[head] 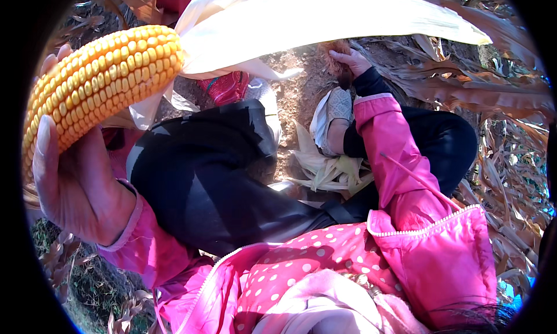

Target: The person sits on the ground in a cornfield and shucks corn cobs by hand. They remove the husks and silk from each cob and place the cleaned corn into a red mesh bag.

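My left hand [78, 186] grips a large ear of yellow corn [104, 73] at the upper left, its thumb in front and fingertips behind. Pale husk leaves [304, 29] remain joined to the ear's right end and spread far to the right across the top. My right hand [354, 62], at the upper centre right below the husk's long leaf, is closed on a tuft of reddish-brown corn silk [337, 62]. The silk hangs over the ground near my right shoe.
Loose husks [330, 170] lie on the soil between my bent legs. A red mesh bag [226, 88] is beside my left shoe. Dry corn stalks and leaves [478, 90] cover the right side. Green plants [95, 277] grow at lower left.
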`<action>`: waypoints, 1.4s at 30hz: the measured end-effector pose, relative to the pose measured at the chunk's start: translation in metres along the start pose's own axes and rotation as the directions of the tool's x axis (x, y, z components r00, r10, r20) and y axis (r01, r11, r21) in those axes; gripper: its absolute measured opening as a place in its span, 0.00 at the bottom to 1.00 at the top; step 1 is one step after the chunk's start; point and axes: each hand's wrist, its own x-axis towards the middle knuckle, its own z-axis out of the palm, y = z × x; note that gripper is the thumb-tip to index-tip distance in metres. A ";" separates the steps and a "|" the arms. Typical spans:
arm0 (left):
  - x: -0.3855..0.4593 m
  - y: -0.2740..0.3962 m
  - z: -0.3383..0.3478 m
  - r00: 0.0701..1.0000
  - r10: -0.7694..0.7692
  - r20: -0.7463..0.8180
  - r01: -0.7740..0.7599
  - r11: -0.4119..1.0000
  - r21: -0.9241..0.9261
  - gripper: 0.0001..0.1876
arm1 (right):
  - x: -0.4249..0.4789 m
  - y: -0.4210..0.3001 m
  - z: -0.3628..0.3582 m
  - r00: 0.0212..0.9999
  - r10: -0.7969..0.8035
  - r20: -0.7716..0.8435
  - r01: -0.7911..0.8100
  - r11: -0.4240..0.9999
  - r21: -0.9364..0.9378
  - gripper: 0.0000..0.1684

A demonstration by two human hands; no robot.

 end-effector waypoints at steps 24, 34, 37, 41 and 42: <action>0.014 -0.049 0.003 0.994 -0.002 -0.108 0.001 1.000 -0.012 0.32 | -0.015 -0.122 -0.202 0.912 0.091 -0.399 -0.402 0.014 -0.916 0.14; 0.002 -0.024 -0.002 0.997 0.043 -0.066 -0.047 0.996 -0.074 0.32 | -0.034 -0.166 -0.181 0.898 -0.237 -0.370 -0.416 -0.188 -0.890 0.34; 0.000 -0.029 0.001 0.990 0.120 -0.076 -0.115 0.992 0.059 0.31 | -0.056 -0.208 -0.095 0.938 0.154 -0.310 -0.326 0.087 -0.941 0.25; -0.015 -0.041 0.047 0.961 0.277 -0.006 -0.261 0.913 0.314 0.30 | -0.126 -0.179 0.058 0.810 0.501 0.304 -0.115 0.645 -0.756 0.22; -0.019 -0.042 0.048 0.930 0.326 0.170 -0.367 0.834 0.411 0.27 | -0.133 -0.163 0.085 0.732 0.461 0.501 -0.014 0.746 -0.666 0.25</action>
